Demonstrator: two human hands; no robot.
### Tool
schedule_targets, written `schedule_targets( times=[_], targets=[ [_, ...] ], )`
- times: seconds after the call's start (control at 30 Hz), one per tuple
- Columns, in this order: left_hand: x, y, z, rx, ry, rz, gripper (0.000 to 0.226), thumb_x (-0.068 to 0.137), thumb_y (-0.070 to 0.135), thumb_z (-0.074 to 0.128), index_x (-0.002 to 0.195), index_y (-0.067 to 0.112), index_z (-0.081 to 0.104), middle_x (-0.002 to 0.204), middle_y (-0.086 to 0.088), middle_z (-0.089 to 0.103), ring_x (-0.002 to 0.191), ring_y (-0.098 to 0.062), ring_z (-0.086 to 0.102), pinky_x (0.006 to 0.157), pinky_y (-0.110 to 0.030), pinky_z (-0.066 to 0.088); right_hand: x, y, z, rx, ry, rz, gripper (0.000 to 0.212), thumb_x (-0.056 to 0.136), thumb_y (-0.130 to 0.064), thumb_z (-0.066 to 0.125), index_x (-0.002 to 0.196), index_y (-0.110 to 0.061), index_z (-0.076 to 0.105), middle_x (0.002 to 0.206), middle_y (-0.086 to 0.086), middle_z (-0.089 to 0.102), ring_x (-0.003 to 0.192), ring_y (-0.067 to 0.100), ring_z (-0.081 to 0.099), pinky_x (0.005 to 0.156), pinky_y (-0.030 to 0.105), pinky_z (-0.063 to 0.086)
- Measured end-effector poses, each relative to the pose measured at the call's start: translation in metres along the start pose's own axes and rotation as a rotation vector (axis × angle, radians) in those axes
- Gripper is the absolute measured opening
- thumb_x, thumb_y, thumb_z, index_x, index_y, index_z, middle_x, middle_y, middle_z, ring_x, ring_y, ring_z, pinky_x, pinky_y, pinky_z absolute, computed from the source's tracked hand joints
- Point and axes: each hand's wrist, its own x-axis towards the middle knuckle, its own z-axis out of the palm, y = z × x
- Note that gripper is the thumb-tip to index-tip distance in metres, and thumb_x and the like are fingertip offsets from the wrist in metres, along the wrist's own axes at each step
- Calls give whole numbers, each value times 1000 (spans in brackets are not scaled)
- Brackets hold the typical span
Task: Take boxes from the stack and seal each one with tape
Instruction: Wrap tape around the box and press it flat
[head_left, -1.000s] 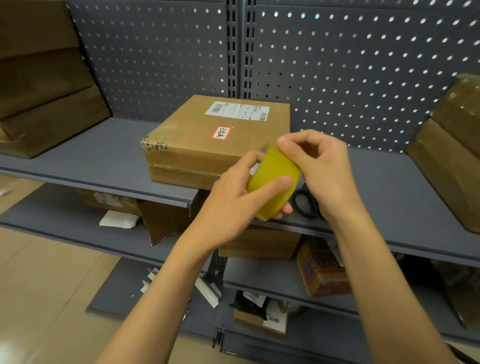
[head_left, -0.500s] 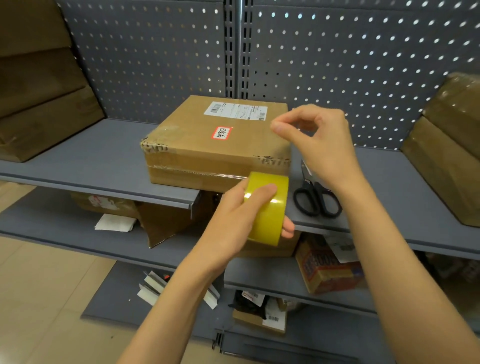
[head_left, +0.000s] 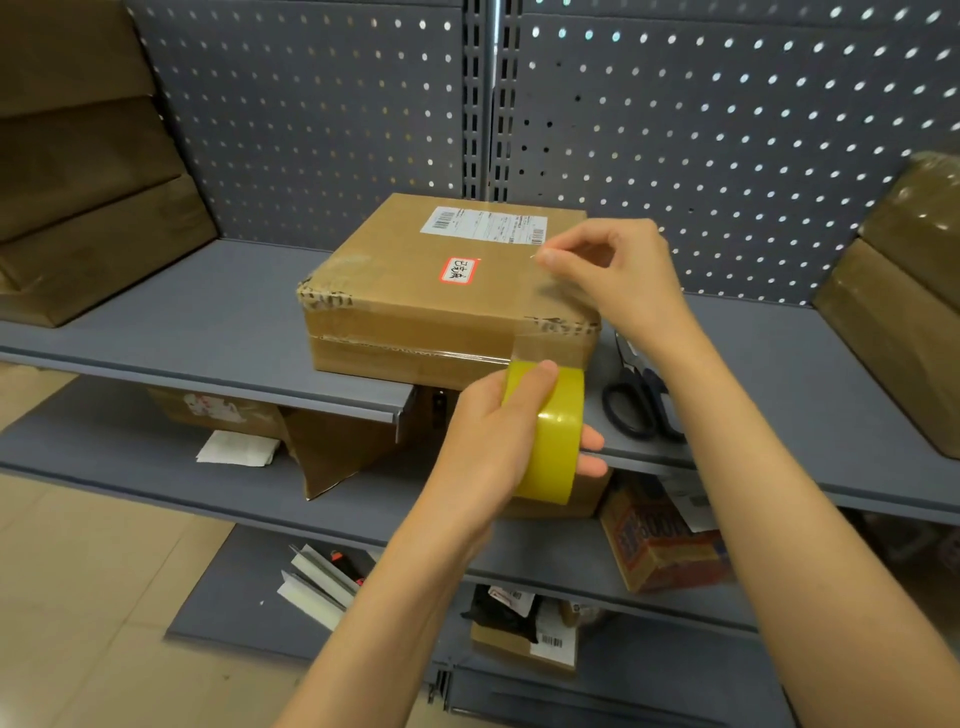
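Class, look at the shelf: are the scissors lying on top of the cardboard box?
No: the scissors lie on the grey shelf beside the cardboard box, to its right, not on top.

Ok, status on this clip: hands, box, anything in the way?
Left hand grips tape roll; right hand pinches the tape end, strip stretched over box. Not yet pressed down. Scissors right of box, clear of tape.

Grey perforated metal back panel (head_left: 332, 130), slotted upright post (head_left: 480, 98) at centre, tiered grey steel shelves (head_left: 156, 322) below, beige tiled floor (head_left: 78, 597) at lower left
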Motion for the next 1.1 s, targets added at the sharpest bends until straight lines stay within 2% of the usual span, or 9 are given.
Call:
schedule_targets(
  times=[0.2, 0.33, 0.53, 0.7, 0.83, 0.9, 1.0, 1.07, 1.1],
  targets=[
    [2, 2, 0, -15, -3, 14, 22, 101, 28, 41, 95, 13, 56, 61, -7, 69, 48, -18, 66, 50, -24, 54, 7, 7, 2, 35, -38, 49, 8, 84, -20, 71, 78, -26, 71, 81, -16, 68, 76, 0, 61, 80, 22, 51],
    [5, 4, -1, -19, -13, 10, 21, 101, 28, 42, 96, 13, 56, 62, -8, 69, 48, -17, 66, 51, -25, 55, 10, 10, 2, 13, -41, 60, 6, 84, -19, 71, 80, -23, 71, 79, -17, 67, 75, -1, 60, 77, 19, 50],
    [8, 4, -2, -18, -22, -6, 22, 101, 29, 42, 97, 13, 56, 63, -9, 70, 50, -18, 67, 52, -26, 55, 8, 19, 9, -96, -60, 45, 4, 83, -18, 71, 82, -21, 74, 73, -23, 62, 68, -15, 56, 67, 2, 39],
    [8, 5, -2, -17, -26, -16, 24, 101, 31, 41, 97, 14, 57, 64, -9, 70, 51, -17, 67, 53, -26, 56, 9, 17, 8, -124, -69, 66, 6, 83, -19, 72, 86, -17, 77, 74, -19, 63, 74, -4, 57, 73, 9, 43],
    [6, 6, -3, -40, -35, -39, 18, 100, 28, 43, 97, 17, 57, 65, -9, 71, 54, -18, 69, 55, -27, 56, 7, 22, 13, -80, 11, 94, 12, 84, -14, 70, 95, -16, 75, 79, -10, 65, 71, -6, 56, 68, 0, 40],
    [5, 5, -3, -38, -39, -30, 17, 100, 26, 43, 98, 16, 57, 66, -8, 71, 54, -17, 69, 55, -25, 56, 7, 23, 16, -97, 84, 98, 16, 87, -11, 65, 100, -15, 73, 84, -3, 67, 71, -2, 55, 67, 0, 39],
    [4, 3, -3, -50, -47, -25, 17, 100, 25, 44, 100, 15, 57, 68, -8, 72, 55, -17, 69, 54, -25, 56, 1, 10, 10, -124, 150, 23, 18, 93, -14, 58, 101, -13, 73, 92, -7, 67, 81, 0, 56, 73, 2, 41],
    [4, 2, -3, -60, -53, -14, 18, 100, 26, 44, 102, 14, 58, 71, -9, 73, 56, -18, 69, 55, -25, 56, -10, -5, 5, -156, 38, -56, 25, 98, -22, 51, 99, -10, 73, 94, -7, 68, 83, 2, 56, 74, 6, 40],
    [4, 1, -3, -63, -55, -5, 19, 100, 26, 44, 103, 13, 58, 71, -10, 73, 56, -19, 69, 55, -25, 56, -15, -12, 6, -202, -88, -75, 30, 101, -27, 46, 99, -10, 71, 97, -4, 69, 87, 7, 57, 80, 14, 42]
  ],
)
